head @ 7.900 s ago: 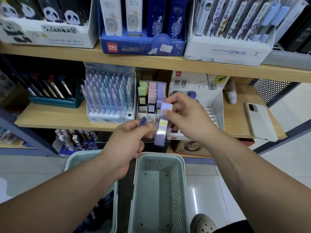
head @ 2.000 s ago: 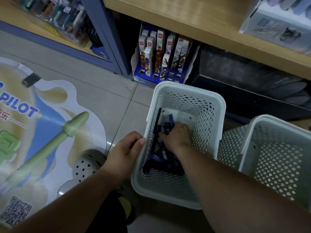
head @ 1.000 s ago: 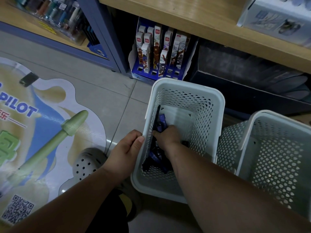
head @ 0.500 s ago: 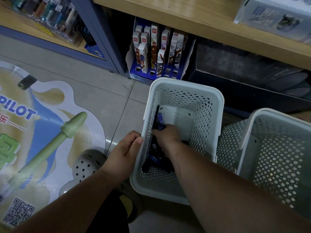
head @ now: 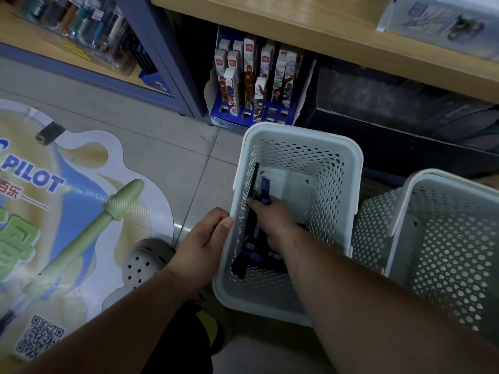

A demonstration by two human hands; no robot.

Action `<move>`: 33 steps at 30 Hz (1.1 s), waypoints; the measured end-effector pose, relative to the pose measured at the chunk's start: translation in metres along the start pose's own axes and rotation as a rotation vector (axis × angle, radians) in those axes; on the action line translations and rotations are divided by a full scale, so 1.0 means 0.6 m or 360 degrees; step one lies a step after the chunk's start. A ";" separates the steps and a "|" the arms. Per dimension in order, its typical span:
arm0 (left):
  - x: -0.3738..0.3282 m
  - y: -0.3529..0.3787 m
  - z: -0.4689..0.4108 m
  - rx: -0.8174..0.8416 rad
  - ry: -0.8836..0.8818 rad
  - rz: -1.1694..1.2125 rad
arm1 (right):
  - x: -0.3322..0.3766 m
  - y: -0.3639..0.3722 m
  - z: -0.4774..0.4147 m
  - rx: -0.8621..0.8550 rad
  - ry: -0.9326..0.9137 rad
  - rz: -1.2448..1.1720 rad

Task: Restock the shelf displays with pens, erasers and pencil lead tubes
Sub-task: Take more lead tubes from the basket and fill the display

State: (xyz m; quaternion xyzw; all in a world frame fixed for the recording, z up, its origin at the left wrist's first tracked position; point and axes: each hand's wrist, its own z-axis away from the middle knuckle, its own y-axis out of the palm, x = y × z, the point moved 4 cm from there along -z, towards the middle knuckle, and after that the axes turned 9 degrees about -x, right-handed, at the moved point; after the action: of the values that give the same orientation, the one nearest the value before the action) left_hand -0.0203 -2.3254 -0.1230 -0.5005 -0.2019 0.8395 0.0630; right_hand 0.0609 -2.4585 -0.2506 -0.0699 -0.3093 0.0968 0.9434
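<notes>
A pale perforated basket point(head: 348, 168) stands on the floor below the shelves, with several dark blue pen packs point(head: 252, 252) lying in its bottom. My right hand point(head: 270, 221) is down inside it, fingers curled round a few of those packs, whose blue ends point(head: 265, 188) stick out past my fingers. My left hand point(head: 204, 240) grips the basket's left rim, thumb on the edge.
A second perforated basket point(head: 442, 190) stands to the right. A blue display of boxed pens point(head: 256, 82) sits under the wooden shelf point(head: 337, 36). A large floor sticker point(head: 54, 211) covers the tiles at left, and a grey clog point(head: 143, 263) is beside my left hand.
My right hand has shifted toward the basket's left wall and gathered dark packs into its fingers. The left hand stays on the rim. The view has barely moved.
</notes>
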 end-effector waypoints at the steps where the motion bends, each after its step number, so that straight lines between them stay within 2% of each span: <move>1: 0.000 0.000 0.000 0.0000 -0.0003 0.0011 | 0.002 0.002 0.000 0.0006 0.0006 -0.0026; 18: 0.002 0.000 -0.002 0.0011 0.0014 -0.0031 | 0.026 -0.016 0.018 0.0135 -0.0121 -0.0016; 26: 0.007 0.000 -0.003 -0.0016 -0.0005 -0.0059 | 0.030 -0.012 0.030 0.0086 -0.0127 0.0002; 33: 0.006 -0.001 -0.003 -0.0001 -0.0024 -0.0096 | 0.040 -0.016 0.031 0.0157 -0.0054 -0.0031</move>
State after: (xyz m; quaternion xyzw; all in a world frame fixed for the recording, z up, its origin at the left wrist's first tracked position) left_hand -0.0203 -2.3235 -0.1265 -0.4877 -0.2178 0.8410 0.0866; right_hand 0.0700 -2.4610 -0.2201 -0.0186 -0.3208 0.1041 0.9412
